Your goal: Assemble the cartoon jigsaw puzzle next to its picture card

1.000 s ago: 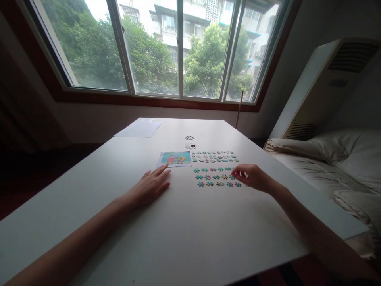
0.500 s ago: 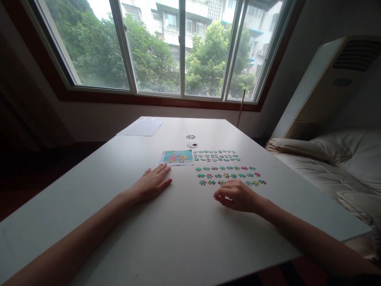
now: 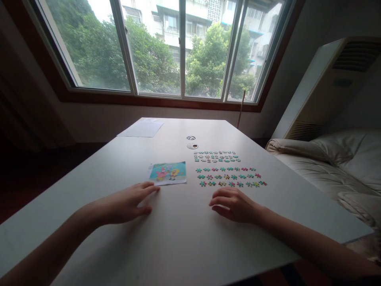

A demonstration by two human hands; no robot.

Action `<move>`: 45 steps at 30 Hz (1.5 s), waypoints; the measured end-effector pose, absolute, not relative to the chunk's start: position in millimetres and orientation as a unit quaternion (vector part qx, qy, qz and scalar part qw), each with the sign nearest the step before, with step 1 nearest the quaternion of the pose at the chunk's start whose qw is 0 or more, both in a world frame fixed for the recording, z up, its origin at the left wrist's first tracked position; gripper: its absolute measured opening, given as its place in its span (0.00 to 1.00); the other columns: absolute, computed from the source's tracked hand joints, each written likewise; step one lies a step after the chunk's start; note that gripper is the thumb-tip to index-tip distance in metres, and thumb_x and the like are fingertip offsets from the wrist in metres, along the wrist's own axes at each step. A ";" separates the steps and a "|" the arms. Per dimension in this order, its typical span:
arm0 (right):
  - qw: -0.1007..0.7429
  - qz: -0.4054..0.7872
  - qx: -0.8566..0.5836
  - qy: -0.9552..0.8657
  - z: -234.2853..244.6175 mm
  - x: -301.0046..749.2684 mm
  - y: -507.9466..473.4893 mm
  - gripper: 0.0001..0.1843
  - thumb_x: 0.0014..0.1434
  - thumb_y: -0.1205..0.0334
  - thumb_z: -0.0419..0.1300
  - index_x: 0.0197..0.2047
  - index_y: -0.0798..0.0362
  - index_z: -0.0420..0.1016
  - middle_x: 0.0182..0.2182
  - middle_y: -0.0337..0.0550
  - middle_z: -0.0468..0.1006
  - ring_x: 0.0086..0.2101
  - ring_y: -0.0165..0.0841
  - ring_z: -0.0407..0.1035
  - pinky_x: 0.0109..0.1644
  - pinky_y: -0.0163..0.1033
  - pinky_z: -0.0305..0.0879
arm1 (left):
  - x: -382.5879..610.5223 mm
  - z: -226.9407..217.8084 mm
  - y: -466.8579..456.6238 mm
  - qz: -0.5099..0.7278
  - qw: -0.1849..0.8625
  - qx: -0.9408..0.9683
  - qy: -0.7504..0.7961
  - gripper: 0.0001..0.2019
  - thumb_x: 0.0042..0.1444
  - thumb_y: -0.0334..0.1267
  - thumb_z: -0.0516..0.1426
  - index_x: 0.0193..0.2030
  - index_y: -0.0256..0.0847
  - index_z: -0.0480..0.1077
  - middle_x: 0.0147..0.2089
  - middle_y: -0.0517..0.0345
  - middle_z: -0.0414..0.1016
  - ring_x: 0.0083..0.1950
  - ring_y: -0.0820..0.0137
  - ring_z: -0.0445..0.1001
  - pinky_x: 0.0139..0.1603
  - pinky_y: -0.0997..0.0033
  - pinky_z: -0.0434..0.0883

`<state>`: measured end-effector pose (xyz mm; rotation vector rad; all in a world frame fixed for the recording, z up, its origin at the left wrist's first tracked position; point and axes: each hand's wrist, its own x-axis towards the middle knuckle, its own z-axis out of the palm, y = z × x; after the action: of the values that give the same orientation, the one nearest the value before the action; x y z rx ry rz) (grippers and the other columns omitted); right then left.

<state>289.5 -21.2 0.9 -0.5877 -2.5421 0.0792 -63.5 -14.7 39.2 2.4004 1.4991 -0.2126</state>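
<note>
The turquoise rectangular paper picture sheet (image 3: pixel 168 173) lies on the smooth white worktop (image 3: pixel 178 234), just left of the small multicoloured jigsaw pieces (image 3: pixel 227 176) set out in rows. You appear to be positioning the sheet beside them; any further adjustment calls for light fingertip pressure, clear of the rows. Your bare left hand (image 3: pixel 127 202) is released, fingers extended and thumb apart, fingertips at the sheet's near edge; whether they press it, I cannot tell. Your bare right hand (image 3: pixel 236 204) is loosely curled, grasping nothing visible, just on your side of the nearest row.
</note>
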 end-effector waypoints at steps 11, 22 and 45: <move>0.142 0.106 -0.231 -0.957 3.5 270.8 -32.8 0.28 0.64 0.49 0.48 0.62 0.55 0.59 0.59 0.51 0.63 0.57 0.39 0.55 0.61 0.47 0.52 | -62.6 56.4 -24.5 -0.025 0.203 0.857 0.474 0.30 0.57 0.54 0.52 0.65 0.52 0.55 0.66 0.56 0.57 0.66 0.57 0.56 0.63 0.60 0.58; 0.050 0.103 -0.271 -0.956 6.0 269.8 -29.1 0.38 0.62 0.41 0.45 0.68 0.56 0.45 0.65 0.51 0.51 0.63 0.45 0.42 0.65 0.54 0.35 | -84.9 25.1 18.4 -0.034 0.153 0.834 0.529 0.41 0.50 0.63 0.52 0.66 0.43 0.53 0.68 0.48 0.52 0.68 0.52 0.48 0.64 0.56 0.55; 0.073 0.089 -0.280 -0.953 4.4 268.4 -31.6 0.32 0.64 0.45 0.46 0.64 0.54 0.54 0.60 0.51 0.60 0.55 0.45 0.53 0.59 0.51 0.48 | -81.8 22.2 17.8 -0.101 0.157 0.817 0.546 0.42 0.55 0.62 0.47 0.69 0.38 0.42 0.70 0.47 0.37 0.70 0.50 0.38 0.66 0.53 0.47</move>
<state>268.4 -31.6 4.4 -0.8424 -2.8631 0.2675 -81.8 17.8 22.2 2.3372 1.5620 -0.2902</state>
